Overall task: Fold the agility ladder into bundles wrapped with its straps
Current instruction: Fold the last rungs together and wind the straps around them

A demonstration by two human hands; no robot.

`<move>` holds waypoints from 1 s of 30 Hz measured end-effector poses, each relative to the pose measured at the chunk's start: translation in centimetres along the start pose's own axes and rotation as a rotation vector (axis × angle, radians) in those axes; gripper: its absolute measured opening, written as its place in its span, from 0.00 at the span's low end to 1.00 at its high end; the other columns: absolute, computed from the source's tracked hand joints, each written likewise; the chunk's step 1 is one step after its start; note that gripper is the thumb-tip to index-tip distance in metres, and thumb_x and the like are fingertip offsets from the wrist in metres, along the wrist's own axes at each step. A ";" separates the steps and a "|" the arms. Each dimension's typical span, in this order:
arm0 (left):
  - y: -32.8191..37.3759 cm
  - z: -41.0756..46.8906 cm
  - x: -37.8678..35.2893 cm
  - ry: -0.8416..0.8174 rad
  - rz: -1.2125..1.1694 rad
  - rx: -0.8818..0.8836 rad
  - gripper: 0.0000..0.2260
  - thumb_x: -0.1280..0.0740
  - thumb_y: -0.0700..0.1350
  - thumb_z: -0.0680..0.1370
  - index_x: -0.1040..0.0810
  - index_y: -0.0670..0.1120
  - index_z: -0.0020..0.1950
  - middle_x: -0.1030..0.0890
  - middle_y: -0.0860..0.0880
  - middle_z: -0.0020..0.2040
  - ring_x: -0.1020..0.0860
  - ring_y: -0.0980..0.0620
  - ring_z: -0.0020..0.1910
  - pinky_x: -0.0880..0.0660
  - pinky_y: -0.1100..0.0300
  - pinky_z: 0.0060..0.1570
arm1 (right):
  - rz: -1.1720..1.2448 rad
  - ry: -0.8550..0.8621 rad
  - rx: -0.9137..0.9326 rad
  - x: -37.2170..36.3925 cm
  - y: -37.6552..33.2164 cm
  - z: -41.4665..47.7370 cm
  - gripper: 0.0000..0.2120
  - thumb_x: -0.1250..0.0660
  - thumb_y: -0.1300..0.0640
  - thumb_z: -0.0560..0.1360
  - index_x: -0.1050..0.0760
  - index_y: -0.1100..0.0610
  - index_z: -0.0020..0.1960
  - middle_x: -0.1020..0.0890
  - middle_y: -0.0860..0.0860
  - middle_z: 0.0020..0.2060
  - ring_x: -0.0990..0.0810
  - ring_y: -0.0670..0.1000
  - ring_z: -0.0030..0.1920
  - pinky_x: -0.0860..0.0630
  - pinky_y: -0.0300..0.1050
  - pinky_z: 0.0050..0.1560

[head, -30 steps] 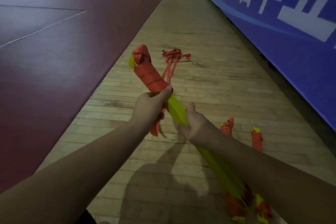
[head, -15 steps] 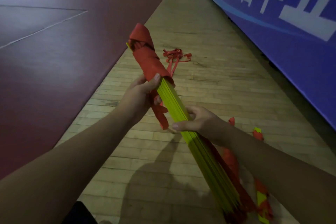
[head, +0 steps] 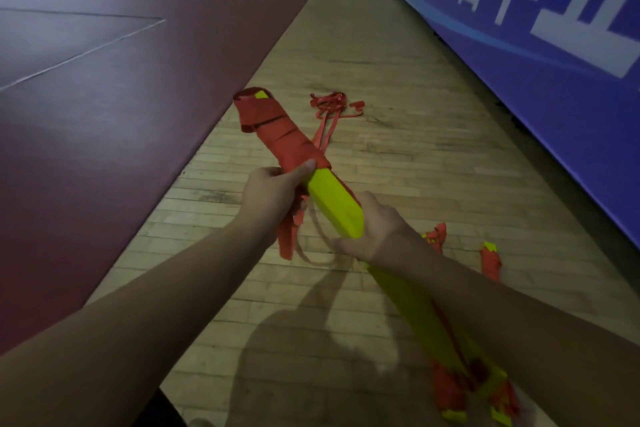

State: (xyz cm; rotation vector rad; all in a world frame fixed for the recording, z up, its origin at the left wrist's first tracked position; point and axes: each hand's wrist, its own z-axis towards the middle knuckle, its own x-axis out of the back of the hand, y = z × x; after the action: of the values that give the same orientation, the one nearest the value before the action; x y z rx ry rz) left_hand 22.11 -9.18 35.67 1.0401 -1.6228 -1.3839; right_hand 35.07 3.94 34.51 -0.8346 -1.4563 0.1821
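Since half a second ago the ladder bundle [head: 334,204] has turned in the hands, so its flat yellow face shows where the stacked rung edges did, and its far end sits lower. It is held in the air above the wooden floor [head: 398,156], slanting from far left to near right. Red strap wrapping [head: 277,130] covers its far end. The left hand [head: 273,194] grips the bundle at the wrap's near edge, thumb laid on top. A strap tail [head: 287,243] hangs below it. The right hand [head: 379,230] closes round the bare yellow rungs nearer the person. Beyond lies a tangle of loose strap [head: 332,104]. Two wrapped bundles [head: 490,262] lie right of the right wrist. A maroon mat [head: 121,97] runs along the left and a blue banner [head: 536,62] along the right.
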 end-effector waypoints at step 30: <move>1.3 -0.6 0.6 -0.117 -0.092 -0.086 0.14 0.28 0.49 0.76 0.18 0.37 0.47 0.20 0.42 0.35 0.28 0.51 0.26 0.30 0.62 0.27 | 0.666 -0.182 0.016 1.1 -0.8 -0.5 0.17 0.31 0.43 0.76 0.19 0.54 0.58 0.14 0.51 0.45 0.16 0.50 0.46 0.21 0.44 0.48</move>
State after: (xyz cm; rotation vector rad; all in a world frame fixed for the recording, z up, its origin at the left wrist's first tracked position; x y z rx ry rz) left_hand 22.30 -9.82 37.10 1.0107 -1.6006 -1.5883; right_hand 35.46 3.81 35.86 -1.2950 -1.2920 0.7852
